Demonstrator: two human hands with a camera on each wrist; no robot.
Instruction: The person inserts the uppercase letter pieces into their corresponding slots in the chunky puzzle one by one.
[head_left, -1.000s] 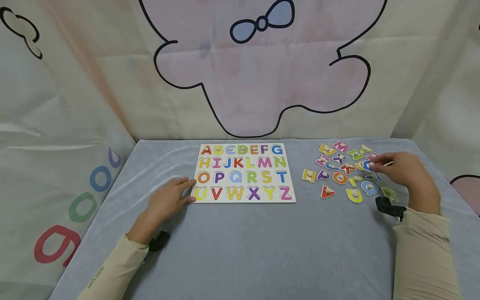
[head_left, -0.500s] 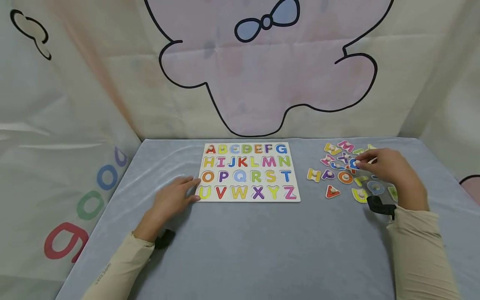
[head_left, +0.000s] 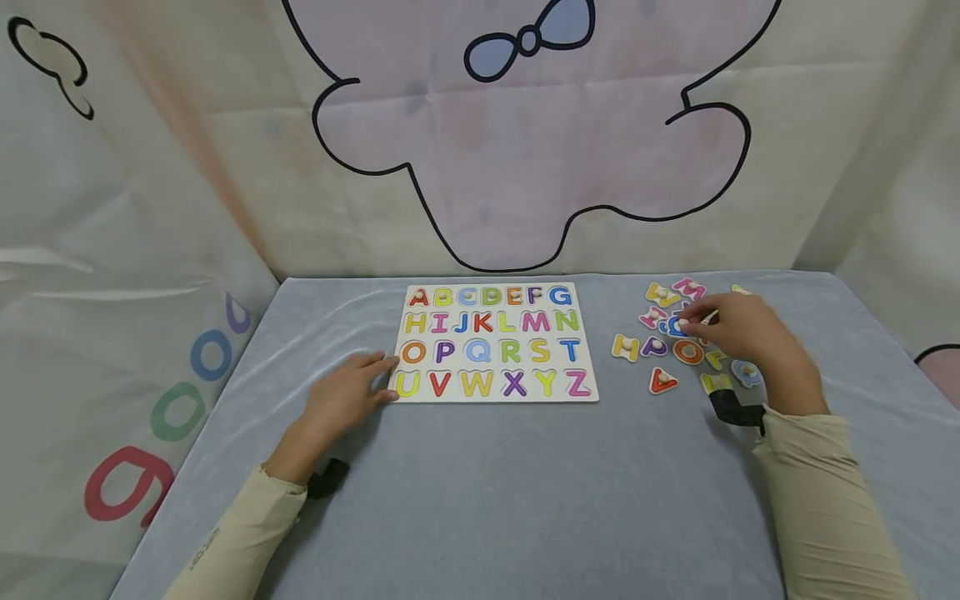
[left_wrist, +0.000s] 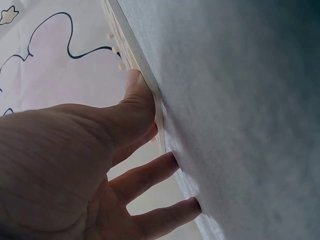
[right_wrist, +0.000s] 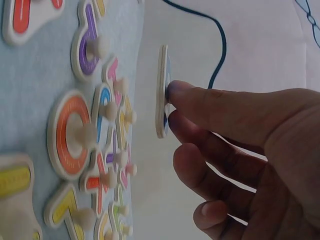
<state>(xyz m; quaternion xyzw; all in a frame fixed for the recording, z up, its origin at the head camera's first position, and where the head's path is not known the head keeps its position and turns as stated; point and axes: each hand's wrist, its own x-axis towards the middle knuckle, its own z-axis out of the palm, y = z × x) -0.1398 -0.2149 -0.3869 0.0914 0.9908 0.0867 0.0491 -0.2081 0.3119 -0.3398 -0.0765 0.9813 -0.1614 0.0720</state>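
Fingertips point(right_wrist: 181, 91) of the person's right hand point(head_left: 757, 337) pinch one flat, blue-faced wooden letter piece with a pale edge point(right_wrist: 162, 95), the grip narrow and closed on it, probably by a knob that the fingers hide from me. I judge that this pinch suits the piece because it leaves the rim free, and I see it held clear of what lies below. I cannot read its letter. Beneath and around the grip lie loose, colourful wooden letter pieces with round knobs point(head_left: 688, 289); I can make out one orange ring-shaped O point(head_left: 688, 352), one purple P point(head_left: 654, 347) and one red V-shaped piece point(head_left: 663, 381), but the hand covers some, so I give no total. Left of that grip is one white rectangular board point(head_left: 496, 336), showing twenty-six letters in four rows of seven, seven, six and six. At its far side from the pinch, the left hand point(head_left: 341, 400) touches the edge, fingers straight and spread, likely to steady it on the grey-blue cloth point(head_left: 510, 500). Beyond those left fingers, my left-wrist view shows three pale knobs point(left_wrist: 121, 65) standing from the board.
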